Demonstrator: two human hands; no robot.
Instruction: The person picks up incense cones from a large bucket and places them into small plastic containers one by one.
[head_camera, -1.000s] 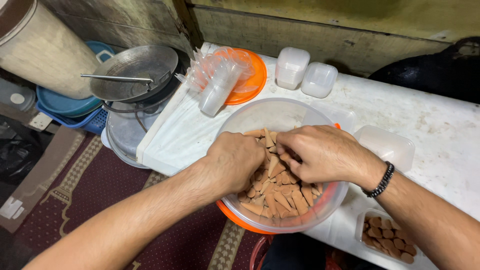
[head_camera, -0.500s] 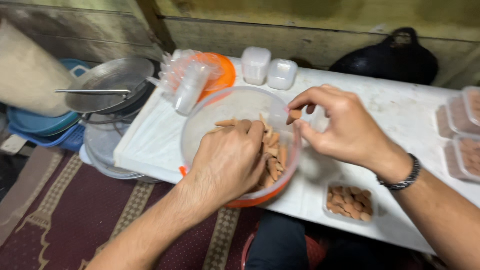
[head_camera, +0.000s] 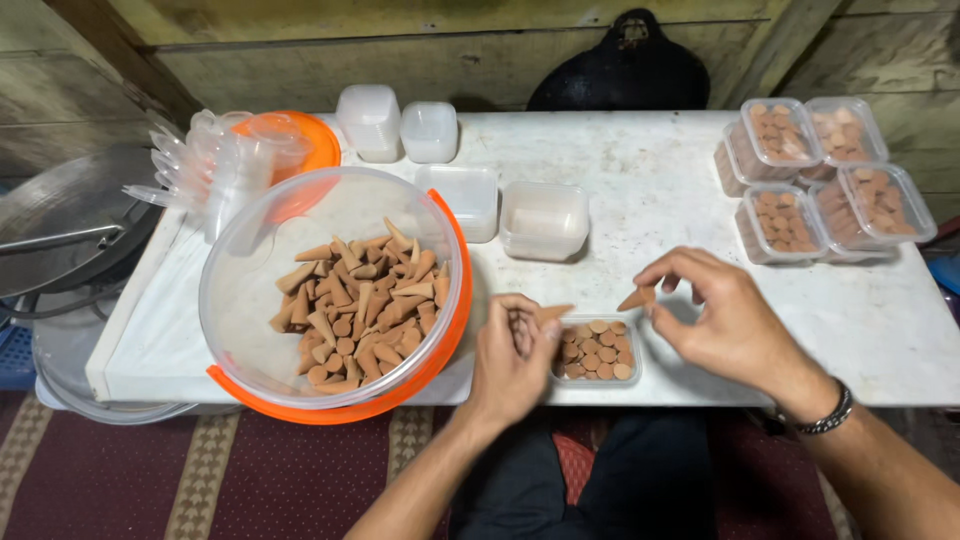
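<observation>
A large clear bowl (head_camera: 232, 268) with an orange rim sits at the table's left and holds several brown cones (head_camera: 358, 303). My left hand (head_camera: 510, 362) is curled around a handful of cones, one tip poking out toward a small clear box (head_camera: 597, 351) partly filled with upright cones. My right hand (head_camera: 722, 320) pinches a single cone (head_camera: 636, 297) between thumb and fingers just above the box's right side. A dark beaded bracelet (head_camera: 826, 412) circles that wrist.
Two empty clear boxes (head_camera: 543, 220) stand mid-table, white lidded tubs (head_camera: 371, 121) behind them. Several filled, lidded boxes (head_camera: 828, 177) are stacked at the right. Stacked clear lids (head_camera: 205, 170) lie over an orange lid at the left. Metal pans (head_camera: 62, 222) sit off the left edge.
Both hands left the large bowl and moved right to the small box. The view shifted right, showing the filled boxes.
</observation>
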